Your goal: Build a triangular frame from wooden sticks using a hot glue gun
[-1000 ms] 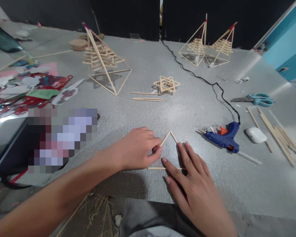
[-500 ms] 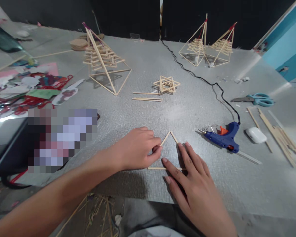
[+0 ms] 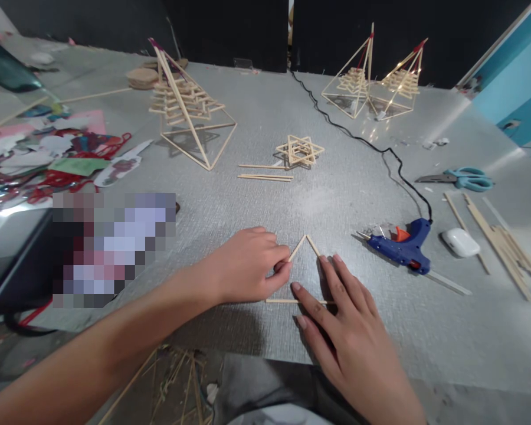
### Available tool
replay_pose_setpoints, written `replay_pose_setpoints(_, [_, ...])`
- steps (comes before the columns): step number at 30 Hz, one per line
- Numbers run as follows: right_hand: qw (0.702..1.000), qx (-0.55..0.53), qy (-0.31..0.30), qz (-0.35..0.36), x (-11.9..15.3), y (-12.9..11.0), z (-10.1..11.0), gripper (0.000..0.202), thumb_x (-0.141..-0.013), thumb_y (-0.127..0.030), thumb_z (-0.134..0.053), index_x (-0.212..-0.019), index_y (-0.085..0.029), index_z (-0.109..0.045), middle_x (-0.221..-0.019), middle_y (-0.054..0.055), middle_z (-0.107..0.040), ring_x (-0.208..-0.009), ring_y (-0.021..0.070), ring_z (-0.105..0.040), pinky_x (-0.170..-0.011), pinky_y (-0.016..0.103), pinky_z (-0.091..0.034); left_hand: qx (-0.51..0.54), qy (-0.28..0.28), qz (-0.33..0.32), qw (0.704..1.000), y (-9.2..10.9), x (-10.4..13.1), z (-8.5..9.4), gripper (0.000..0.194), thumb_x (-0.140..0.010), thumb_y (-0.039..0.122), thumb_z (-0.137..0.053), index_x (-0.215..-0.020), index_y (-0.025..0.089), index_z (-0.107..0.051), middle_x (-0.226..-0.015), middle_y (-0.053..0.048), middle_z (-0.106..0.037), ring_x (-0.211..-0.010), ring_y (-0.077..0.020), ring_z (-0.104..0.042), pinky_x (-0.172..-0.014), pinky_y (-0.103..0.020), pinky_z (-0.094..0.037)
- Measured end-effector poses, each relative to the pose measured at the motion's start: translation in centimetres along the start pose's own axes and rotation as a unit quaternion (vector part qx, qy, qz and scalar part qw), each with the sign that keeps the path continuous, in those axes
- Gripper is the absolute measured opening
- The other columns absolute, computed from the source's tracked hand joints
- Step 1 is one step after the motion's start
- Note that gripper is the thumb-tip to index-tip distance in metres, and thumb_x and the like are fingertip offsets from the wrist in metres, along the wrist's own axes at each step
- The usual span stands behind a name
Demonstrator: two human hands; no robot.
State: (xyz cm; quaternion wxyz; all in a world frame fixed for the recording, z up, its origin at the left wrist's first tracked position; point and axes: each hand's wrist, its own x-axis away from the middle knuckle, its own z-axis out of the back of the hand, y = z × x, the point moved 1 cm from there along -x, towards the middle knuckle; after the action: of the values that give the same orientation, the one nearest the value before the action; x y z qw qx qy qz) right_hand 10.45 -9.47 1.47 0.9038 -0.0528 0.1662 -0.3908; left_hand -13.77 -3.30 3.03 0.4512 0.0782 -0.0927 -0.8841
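Your left hand pinched the wooden-stick triangle; your right hand, spread open, lay across it; uneven pressure risked skewing.

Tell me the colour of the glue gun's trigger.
Orange, on the blue glue gun; the head view shows it.

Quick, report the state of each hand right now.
Left hand: closed, thumb and forefinger pinching the triangle's left stick.
Right hand: open, gripping nothing, fingers spread over the right stick and bottom stick.
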Motion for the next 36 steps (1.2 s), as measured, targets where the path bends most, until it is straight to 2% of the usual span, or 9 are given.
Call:
replay_pose_setpoints(16, [1.0,-0.006,0.007,0.001,-0.03,0.08,-0.05,0.045,-0.113,-0.035,-0.055,-0.157,-0.034,-0.061,-0.179,0.013,-0.037,-0.168,0.0393,-0.03,-0.118,0.063,-0.054,0.001,-0.012,0.008,1.0,0.08,-0.06,0.14,0.031,-0.103,0.029,-0.048,-0.074,0.023,-0.057,-0.07,-0.002,-0.061,-0.072,-0.0227,-0.059,-0.076,-0.039,-0.041])
replay_pose_setpoints(36, [1.0,-0.001,0.01,0.0,0.05,0.02,-0.08,0.046,-0.113,-0.034,-0.055,-0.158,-0.033,-0.06,-0.179,0.016,-0.036,-0.168,0.0404,-0.029,-0.115,0.065,-0.056,0.0,-0.01,0.007,1.0,0.0,0.13,-0.14,0.03,-0.103,0.03,-0.049,-0.075,0.023,-0.057,-0.07,-0.002,-0.06,-0.072,-0.0227,-0.059,-0.076,-0.039,-0.042])
